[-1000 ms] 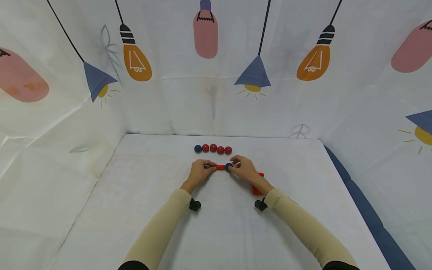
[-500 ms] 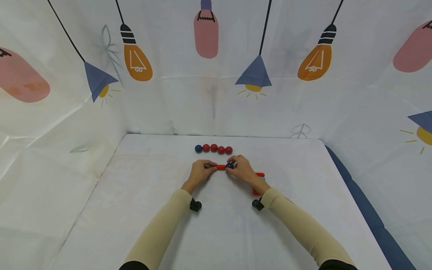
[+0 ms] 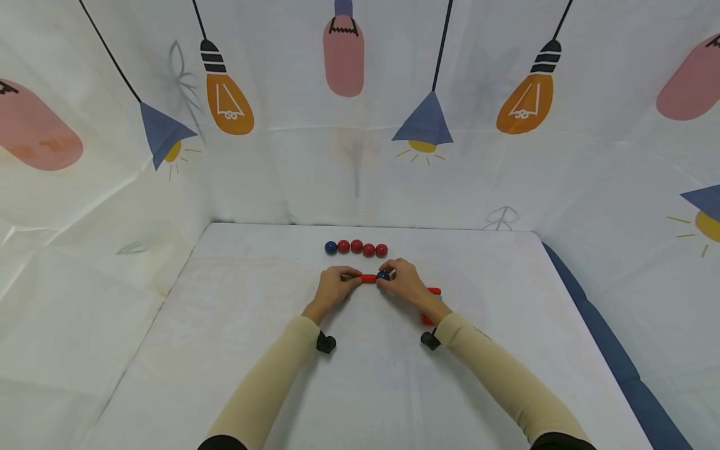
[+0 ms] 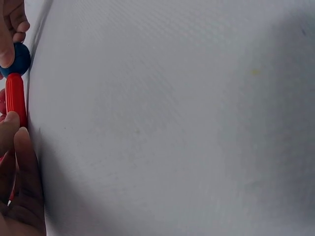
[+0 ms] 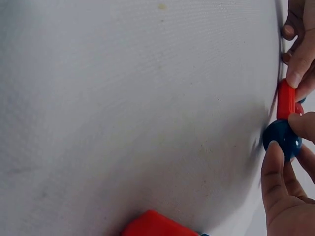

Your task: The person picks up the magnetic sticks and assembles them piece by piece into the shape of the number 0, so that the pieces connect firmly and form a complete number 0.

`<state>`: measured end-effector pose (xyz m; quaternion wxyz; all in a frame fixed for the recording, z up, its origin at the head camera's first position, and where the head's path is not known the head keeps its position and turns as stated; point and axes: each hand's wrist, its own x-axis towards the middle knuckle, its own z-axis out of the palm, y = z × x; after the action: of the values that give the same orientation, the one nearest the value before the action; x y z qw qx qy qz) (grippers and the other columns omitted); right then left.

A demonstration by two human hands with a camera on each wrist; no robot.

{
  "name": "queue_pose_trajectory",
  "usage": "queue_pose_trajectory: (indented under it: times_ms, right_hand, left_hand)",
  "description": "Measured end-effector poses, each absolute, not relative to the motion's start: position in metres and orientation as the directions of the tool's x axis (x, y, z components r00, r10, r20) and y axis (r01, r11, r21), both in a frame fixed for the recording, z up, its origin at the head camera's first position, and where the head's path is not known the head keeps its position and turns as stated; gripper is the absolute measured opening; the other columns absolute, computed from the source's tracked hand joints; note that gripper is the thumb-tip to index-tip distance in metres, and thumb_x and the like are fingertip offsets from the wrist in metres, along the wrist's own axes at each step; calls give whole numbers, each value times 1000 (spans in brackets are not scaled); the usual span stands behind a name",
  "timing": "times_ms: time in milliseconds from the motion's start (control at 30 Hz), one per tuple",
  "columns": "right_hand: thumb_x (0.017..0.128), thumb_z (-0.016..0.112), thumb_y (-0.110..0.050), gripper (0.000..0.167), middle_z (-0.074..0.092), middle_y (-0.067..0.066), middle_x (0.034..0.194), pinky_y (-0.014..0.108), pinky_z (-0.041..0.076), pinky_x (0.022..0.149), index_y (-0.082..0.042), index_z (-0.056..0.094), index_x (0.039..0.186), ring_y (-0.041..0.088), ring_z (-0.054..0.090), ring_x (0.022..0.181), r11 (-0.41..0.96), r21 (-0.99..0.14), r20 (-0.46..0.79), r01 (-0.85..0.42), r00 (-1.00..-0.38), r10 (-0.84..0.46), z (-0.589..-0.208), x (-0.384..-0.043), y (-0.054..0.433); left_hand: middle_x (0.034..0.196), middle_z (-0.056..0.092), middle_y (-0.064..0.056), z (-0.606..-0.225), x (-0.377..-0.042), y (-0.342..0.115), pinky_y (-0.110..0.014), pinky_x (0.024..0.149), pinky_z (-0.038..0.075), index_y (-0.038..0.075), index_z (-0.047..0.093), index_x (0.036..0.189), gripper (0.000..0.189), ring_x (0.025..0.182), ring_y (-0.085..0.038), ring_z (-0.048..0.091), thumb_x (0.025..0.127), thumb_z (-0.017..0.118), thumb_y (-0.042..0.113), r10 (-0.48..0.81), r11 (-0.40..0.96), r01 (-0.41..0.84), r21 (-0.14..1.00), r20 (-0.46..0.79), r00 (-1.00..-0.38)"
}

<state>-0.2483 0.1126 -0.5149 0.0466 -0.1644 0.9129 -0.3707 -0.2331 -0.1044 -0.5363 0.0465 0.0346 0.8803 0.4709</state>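
Note:
Over the middle of the white table, my left hand (image 3: 333, 286) pinches the outer end of a short, ribbed red rod (image 3: 368, 279) between thumb and fingers. My right hand (image 3: 406, 284) holds a dark blue ball (image 3: 384, 275) by thumb and fingertips. In the left wrist view, the blue ball (image 4: 20, 60) sits against the free end of the red rod (image 4: 15, 98), in line with it. The right wrist view also has the red rod (image 5: 285, 101) meeting the blue ball (image 5: 281, 138). Fingers cover the rod's far end.
Behind the hands lies a row of balls, one dark blue ball (image 3: 330, 248) at its left end and several red balls (image 3: 357, 246). Partly hidden under the right forearm are a red rod (image 3: 434, 290), a light blue piece (image 3: 439, 298) and another red piece (image 3: 427, 320).
My right hand and forearm have shifted slightly left, and its fingers sit closer around the blue ball. The left hand stays in place on the red rod.

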Motion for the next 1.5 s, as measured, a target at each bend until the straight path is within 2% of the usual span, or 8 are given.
queue_pose_trajectory:
  times_ms: [233,533,700,867,1133,1333,1500]
  right_hand:
    - [91,77,-18,28,67,13,110,37,60,85,-5,72,116,25,65,95,667,-702,27,-250,-945,-326,-514,-247,113]
    - [92,76,-17,27,67,14,111,40,60,88,-6,70,116,27,67,97,661,-712,23,-237,-949,-315,-514,-245,115]
    - [92,77,-16,27,68,14,111,40,60,88,-5,70,117,28,66,97,658,-715,18,-235,-948,-319,-513,-246,116]
    - [93,77,-18,28,68,14,111,38,60,84,-6,70,117,27,66,97,662,-712,9,-232,-947,-321,-512,-246,117]
    - [92,77,-16,29,68,14,110,37,60,84,-3,70,116,27,66,97,655,-713,24,-252,-941,-336,-514,-247,119]
    - [92,77,-17,30,68,15,111,37,61,83,-3,70,117,28,67,99,641,-728,17,-244,-941,-339,-513,-247,119]
    - [92,77,-17,29,68,14,111,35,61,82,-5,70,117,27,67,99,644,-727,12,-240,-942,-337,-513,-248,119]
  left_hand:
    - [109,75,-8,-535,-232,-105,-23,57,50,13,76,121,24,59,-12,59,98,72,19,123,549,19,836,-58,-991]
    - [118,72,-6,-531,-232,-109,-25,64,55,13,71,128,33,73,-15,63,98,72,26,134,550,9,835,-78,-988]
    - [119,73,-7,-529,-232,-111,-26,65,57,13,71,128,36,84,-17,66,96,74,29,136,532,13,847,-70,-988]
    - [118,72,-6,-528,-232,-117,-28,65,59,14,70,128,43,90,-19,68,94,74,39,106,505,-6,863,-69,-992]
    - [121,71,-7,-517,-237,-131,-35,79,60,14,67,133,52,105,-27,67,94,72,48,65,571,10,821,-33,-997]
    - [126,68,-11,-505,-245,-147,-37,75,59,14,60,142,60,104,-31,65,94,72,48,88,587,49,808,-3,-996]
    - [130,66,-16,-497,-255,-159,-40,80,57,12,54,147,65,101,-32,65,94,72,44,103,621,81,780,21,-994]
